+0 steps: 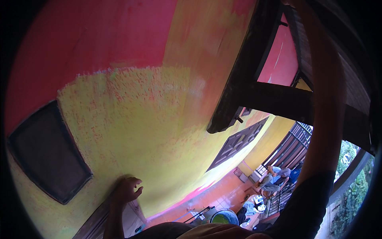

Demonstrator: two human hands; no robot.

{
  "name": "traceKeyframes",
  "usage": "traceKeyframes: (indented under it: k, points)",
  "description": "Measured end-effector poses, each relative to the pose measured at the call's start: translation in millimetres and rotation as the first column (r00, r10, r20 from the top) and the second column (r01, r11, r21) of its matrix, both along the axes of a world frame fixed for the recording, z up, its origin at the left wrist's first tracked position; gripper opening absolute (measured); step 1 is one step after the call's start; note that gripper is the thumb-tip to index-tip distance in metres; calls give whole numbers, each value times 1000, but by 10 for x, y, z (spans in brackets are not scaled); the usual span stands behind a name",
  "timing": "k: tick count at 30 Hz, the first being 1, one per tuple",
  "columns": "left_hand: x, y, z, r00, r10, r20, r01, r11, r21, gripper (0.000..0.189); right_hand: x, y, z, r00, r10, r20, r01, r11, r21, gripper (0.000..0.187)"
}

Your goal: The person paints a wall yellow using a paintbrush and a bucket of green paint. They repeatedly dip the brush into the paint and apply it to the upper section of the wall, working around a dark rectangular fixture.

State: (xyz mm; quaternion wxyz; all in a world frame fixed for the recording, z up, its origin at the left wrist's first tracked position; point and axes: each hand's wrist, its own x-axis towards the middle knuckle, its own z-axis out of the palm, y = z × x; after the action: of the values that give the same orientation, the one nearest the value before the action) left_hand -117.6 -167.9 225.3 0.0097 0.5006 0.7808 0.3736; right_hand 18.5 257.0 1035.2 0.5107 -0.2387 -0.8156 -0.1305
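Note:
My left hand [128, 188] is beside the yellow-painted wall [149, 134], low in the view, with its fingers curled apart and nothing between them. My right arm reaches up past a dark wooden beam [280, 98]. Only a small part of my right hand [289, 3] shows at the top edge, so its fingers and anything in them are hidden. Yellow paint partly covers the red-pink wall [104, 33], with a rough, streaky border. A bucket [224, 216] with yellow-green paint inside stands below me.
A dark framed panel [50, 152] is on the wall at the left. A dark wooden post [238, 71] comes down beside the wall. Below are a shuttered window [238, 143], a tiled floor [220, 191], a metal railing [288, 143] and seated people [274, 179] near piled cloths [249, 208].

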Motion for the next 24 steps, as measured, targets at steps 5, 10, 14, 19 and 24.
traceKeyframes:
  k: [5,10,14,19,24]
  points:
    - [6,-2,-18,1000,7,-7,-7,1000,19,31,195,-98,-278,960,62,272,-45,997,-69,12]
    - [3,-5,-16,1000,3,-2,-3,1000,15,31,296,-196,-420,886,72,458,-19,993,-119,10]
    - [7,-16,-1,1000,0,-19,1,1000,11,31,277,-319,-348,888,17,459,17,997,-70,9]
    - [-1,-19,-7,1000,-8,-30,8,1000,23,31,228,-364,-145,943,-88,320,84,996,24,8]
    - [11,-19,0,1000,-8,10,8,1000,13,30,61,-203,-398,933,-187,307,175,982,67,9]
